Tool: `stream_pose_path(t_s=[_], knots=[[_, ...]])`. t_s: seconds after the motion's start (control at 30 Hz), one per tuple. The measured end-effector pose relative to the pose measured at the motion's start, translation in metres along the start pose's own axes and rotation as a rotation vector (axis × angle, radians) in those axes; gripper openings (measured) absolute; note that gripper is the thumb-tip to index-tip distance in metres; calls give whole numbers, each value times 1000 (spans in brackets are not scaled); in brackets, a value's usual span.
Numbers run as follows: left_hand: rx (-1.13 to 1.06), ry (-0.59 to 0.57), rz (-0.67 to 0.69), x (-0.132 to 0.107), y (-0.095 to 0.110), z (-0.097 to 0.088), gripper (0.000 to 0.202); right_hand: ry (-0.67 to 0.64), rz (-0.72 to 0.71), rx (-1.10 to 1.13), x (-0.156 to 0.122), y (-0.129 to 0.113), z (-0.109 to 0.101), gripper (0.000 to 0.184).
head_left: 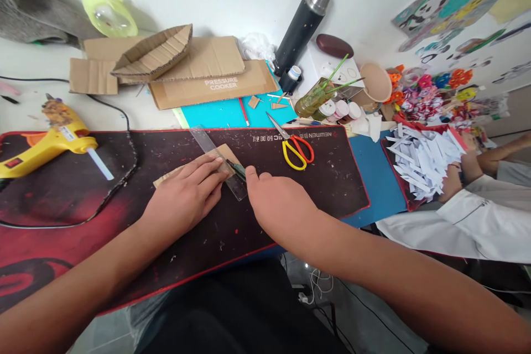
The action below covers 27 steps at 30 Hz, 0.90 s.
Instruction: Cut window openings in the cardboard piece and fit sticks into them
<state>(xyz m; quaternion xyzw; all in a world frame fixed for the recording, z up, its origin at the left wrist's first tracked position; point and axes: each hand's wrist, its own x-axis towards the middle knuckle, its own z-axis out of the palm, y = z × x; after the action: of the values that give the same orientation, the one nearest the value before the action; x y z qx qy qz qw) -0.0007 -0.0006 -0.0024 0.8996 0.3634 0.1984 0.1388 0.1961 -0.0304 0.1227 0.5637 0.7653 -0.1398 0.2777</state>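
Note:
A small piece of brown cardboard (226, 153) lies on the dark desk mat, with a clear plastic ruler (203, 140) slanting across it. My left hand (188, 188) presses down on both, its fingers together and their tips on the ruler; part of the cardboard is hidden beneath it. In my right hand (277, 199), closed with the thumb on top, is a dark utility knife (237, 168). Its tip end meets the ruler's edge over the cardboard. Scissors (295, 152) with one red and one yellow handle lie open beyond my right hand.
A yellow glue gun (58, 141) and its black cord lie left. Behind the mat are cardboard sheets (199, 86), a thermos (302, 25) and a jar (310, 98). White paper strips (423, 157) are heaped at right, beside another person's arm (452, 182).

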Motion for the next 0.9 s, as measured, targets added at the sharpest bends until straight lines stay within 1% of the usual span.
stream_pose_path(t_s=[0.37, 0.67, 0.9], knots=[[-6, -3, 6, 0, 0, 0, 37, -28, 7, -2, -6, 1, 3, 64], [-20, 3, 21, 0, -1, 0, 37, -40, -3, 25, 3, 6, -11, 57], [-25, 11, 1, -1, -1, 1, 37, -13, -11, 25, -2, 8, -3, 62]])
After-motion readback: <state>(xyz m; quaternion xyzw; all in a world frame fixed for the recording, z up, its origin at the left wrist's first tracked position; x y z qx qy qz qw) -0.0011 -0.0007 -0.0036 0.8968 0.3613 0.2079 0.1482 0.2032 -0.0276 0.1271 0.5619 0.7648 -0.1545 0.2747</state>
